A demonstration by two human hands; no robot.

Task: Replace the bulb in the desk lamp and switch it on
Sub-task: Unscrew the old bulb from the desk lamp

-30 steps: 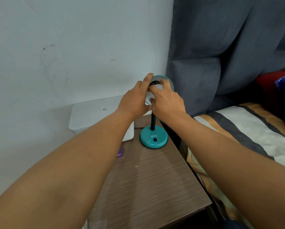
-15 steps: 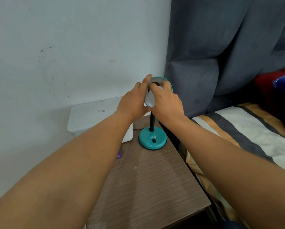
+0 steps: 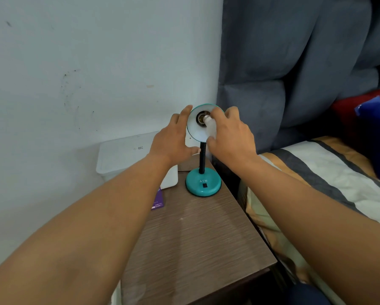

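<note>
A small teal desk lamp stands on a wooden bedside table, with its round base bearing a black switch and its black neck rising to a shade tilted toward me. Inside the shade the dark socket is visible. My right hand grips a white bulb, whose metal screw end sits just right of the socket mouth. My left hand holds the shade's left rim, fingers up along its edge and thumb under it.
A white lidded box stands against the wall behind the lamp. A purple card lies beside it. A bed with a striped cover and a grey padded headboard is on the right.
The bulb has come out of the socket; my right hand has drawn it slightly right and toward me, exposing the socket. My left hand has loosened on the shade rim.
</note>
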